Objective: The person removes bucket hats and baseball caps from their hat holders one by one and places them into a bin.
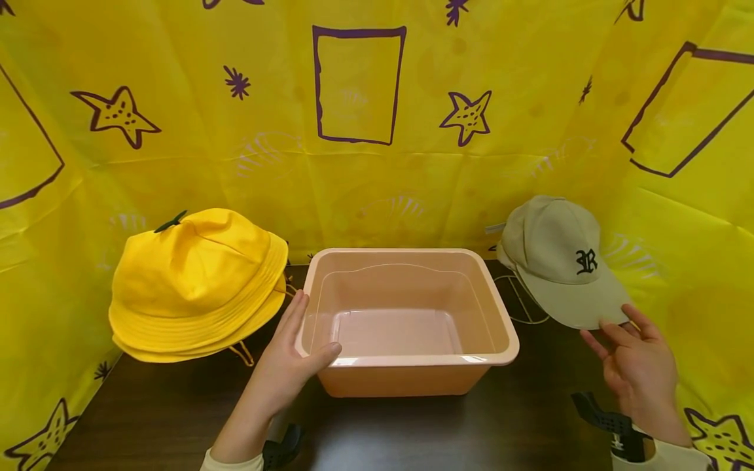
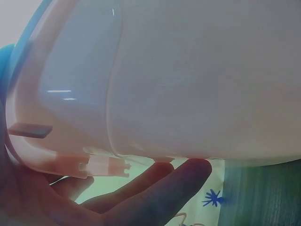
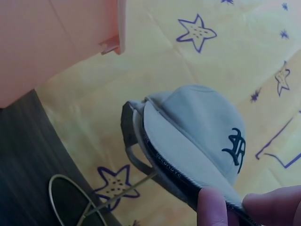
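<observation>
A peach plastic basin [image 1: 412,333] stands in the middle of the table. My left hand [image 1: 288,360] holds its rim at the near left corner, thumb over the edge. In the left wrist view, fingers [image 2: 160,193] lie under the rim along the outer wall. At the right, a beige baseball cap [image 1: 554,242] with a dark embroidered letter sits over a wire stand [image 1: 524,307]. My right hand [image 1: 639,366] pinches the front of its brim; in the right wrist view, the fingertips [image 3: 211,207] are at the brim's edge of the cap [image 3: 202,127].
Yellow bucket hats [image 1: 194,288], stacked, stand at the left with a green leaf-like tab on top and a cord hanging below. A yellow patterned cloth [image 1: 365,196] encloses the back and sides of the dark wooden table [image 1: 400,432].
</observation>
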### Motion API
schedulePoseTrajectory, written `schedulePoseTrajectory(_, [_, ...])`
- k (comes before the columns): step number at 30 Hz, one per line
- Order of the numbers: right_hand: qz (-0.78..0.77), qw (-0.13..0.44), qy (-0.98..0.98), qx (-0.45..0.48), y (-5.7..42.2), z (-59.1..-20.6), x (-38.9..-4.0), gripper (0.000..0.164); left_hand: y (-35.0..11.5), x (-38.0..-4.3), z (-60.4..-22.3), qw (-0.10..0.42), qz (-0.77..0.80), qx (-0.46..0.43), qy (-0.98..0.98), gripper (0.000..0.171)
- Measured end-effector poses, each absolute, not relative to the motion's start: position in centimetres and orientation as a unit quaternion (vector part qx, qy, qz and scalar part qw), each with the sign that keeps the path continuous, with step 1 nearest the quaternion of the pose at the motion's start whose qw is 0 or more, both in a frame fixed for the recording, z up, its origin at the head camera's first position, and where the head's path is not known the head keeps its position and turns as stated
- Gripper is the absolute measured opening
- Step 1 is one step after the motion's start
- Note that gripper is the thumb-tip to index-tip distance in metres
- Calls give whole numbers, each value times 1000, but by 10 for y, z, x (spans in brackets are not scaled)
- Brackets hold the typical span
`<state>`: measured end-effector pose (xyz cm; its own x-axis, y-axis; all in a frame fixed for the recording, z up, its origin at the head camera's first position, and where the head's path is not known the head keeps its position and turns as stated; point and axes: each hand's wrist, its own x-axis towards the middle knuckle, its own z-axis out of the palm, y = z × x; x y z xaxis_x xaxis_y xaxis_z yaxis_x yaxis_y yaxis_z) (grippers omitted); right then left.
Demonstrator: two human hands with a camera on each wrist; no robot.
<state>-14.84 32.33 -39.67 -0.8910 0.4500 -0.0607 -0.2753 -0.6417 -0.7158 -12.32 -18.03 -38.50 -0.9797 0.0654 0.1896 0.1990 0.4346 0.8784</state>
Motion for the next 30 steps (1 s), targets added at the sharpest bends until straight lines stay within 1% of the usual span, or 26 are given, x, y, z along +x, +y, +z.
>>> schedulePoseTrajectory(5, [902, 216, -350, -135, 323, -393, -150, 52, -181, -123, -385, 64, -522, -77, -847, 101])
schedulePoseTrajectory(11, [905, 220, -340, -130, 323, -390, -150, 50, -181, -123, -384, 64, -521, -78, -848, 101])
schedulePoseTrajectory(15, [916, 217, -317, -119, 326, -390, -149, 47, -181, -123, -384, 63, -521, -78, -847, 101])
schedulePoseTrajectory(21, [936, 195, -280, -85, 329, -388, -148, 41, -181, -123, -384, 63, -526, -77, -844, 101])
schedulePoseTrajectory(30, [948, 182, -253, -61, 335, -383, -146, 40, -180, -122, -385, 63, -524, -76, -846, 101])
